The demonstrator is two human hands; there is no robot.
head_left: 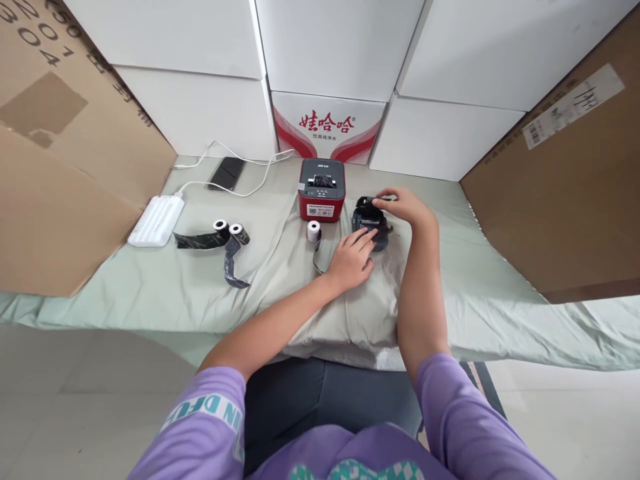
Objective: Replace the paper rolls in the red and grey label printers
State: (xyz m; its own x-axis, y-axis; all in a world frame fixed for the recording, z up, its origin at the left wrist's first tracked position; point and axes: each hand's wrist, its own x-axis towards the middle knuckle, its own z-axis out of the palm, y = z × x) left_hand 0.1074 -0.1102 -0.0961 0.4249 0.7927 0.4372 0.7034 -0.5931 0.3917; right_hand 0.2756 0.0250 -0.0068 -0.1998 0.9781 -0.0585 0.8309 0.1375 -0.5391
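Note:
A small black portable receipt printer (379, 240) lies on the cloth with its lid (367, 202) raised. My left hand (350, 259) rests on the printer's near left side, its fingers stretched out over the body. The fingers of my right hand (400, 202) are closed on the raised lid from the right. Dark paper or film pokes out at the printer's right side. Just left of the printer stands a small white paper roll (313, 231), with a dark strip trailing towards my left wrist. Behind it is a red and black desktop printer (323, 190).
Two paper rolls (236, 232) with dark unrolled tails lie to the left. A white power bank (157, 221), its white cable and a black phone (226, 173) are farther left. White cartons (325, 127) wall the back; brown cardboard boxes (565, 180) flank both sides.

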